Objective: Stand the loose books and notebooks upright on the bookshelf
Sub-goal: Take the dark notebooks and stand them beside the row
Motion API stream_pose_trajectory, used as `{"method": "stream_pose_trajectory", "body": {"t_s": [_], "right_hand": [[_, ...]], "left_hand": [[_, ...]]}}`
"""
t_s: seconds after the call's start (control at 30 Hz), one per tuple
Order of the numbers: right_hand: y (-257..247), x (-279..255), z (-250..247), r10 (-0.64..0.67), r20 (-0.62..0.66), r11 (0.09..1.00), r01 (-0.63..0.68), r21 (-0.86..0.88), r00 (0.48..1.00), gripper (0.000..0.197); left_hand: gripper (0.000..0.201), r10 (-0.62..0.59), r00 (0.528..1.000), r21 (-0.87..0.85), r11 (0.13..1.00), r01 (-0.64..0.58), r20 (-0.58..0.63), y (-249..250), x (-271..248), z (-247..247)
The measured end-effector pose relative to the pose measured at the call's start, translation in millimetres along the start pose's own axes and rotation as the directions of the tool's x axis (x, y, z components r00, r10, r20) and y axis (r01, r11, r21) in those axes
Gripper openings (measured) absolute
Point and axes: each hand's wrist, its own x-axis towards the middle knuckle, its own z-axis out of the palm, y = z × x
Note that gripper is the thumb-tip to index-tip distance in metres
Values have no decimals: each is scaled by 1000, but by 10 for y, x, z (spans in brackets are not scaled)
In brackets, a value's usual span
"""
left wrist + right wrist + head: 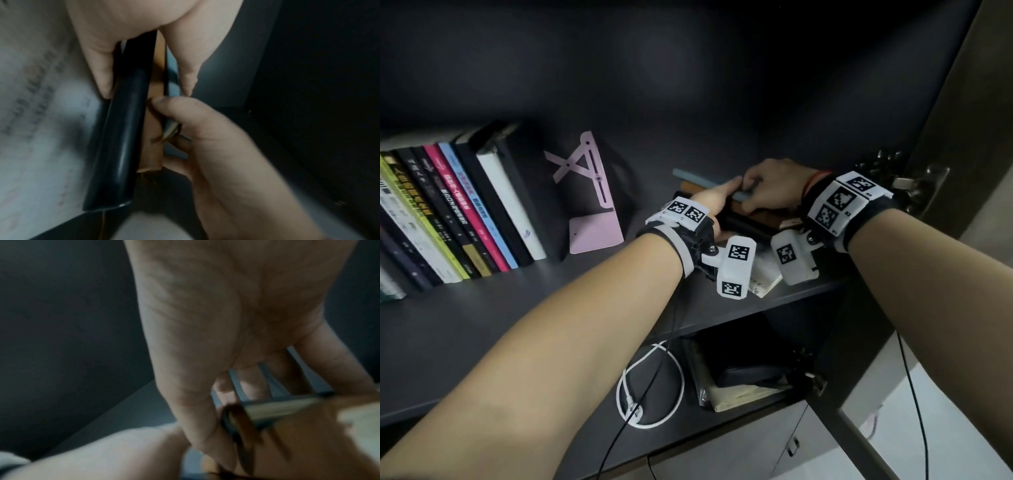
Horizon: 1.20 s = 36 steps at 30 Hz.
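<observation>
The bookshelf (482, 308) is a dark open compartment; at its left a row of upright books (458, 205) leans against each other, spines outward in black, pink, blue, white and yellow-green; just to their right stands a pink metal bookend (594, 205), apart from the loose pile.

At the right end of the same shelf lies a stack of notebooks (743, 219), flat rather than upright; a grey-blue notebook (705, 181) sits on top, a brown notebook (153, 134) under it, a black notebook (125, 129) lower still, and a pale printed book (765, 277) lies beneath the pile on the shelf board.

The left hand (714, 205) grips the near-left edge of the stack; the left wrist view shows its thumb on one side of the black notebook and its fingers (185, 65) on the other side, pinching the bundle between them. The right hand (774, 188) curls over the stack from the right; its thumb tip (162, 102) presses the brown notebook's edge while the fingers wrap the grey-blue cover behind.

The compartment below holds a coiled white cable (650, 390), a flat pale book (743, 394) and a dark case (750, 375) resting on that book.
</observation>
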Motion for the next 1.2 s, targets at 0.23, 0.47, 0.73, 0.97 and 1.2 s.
{"method": "stream_pose_trajectory", "body": {"t_s": [0.23, 0.47, 0.73, 0.97, 1.2], "right_hand": [[42, 35, -50, -1, -42, 993, 6, 114, 999, 39], [35, 290, -98, 121, -81, 931, -85, 356, 989, 106], [-384, 189, 38, -274, 100, 406, 21, 913, 956, 55], [-1177, 111, 408, -434, -153, 261, 287, 922, 888, 54], [-1659, 133, 1091, -476, -216, 233, 359, 904, 853, 98]], "left_hand": [[19, 80, 997, -111, 990, -82, -21, -59, 42, -66], [65, 414, 902, -53, 905, -423, -127, 5, -200, -522], [106, 594, 786, 29, 800, -599, -171, 116, -601, -1205], [81, 668, 712, 124, 742, -658, -218, 75, -990, -1885], [88, 685, 677, 252, 729, -637, -269, -84, -1190, -2415]]}}
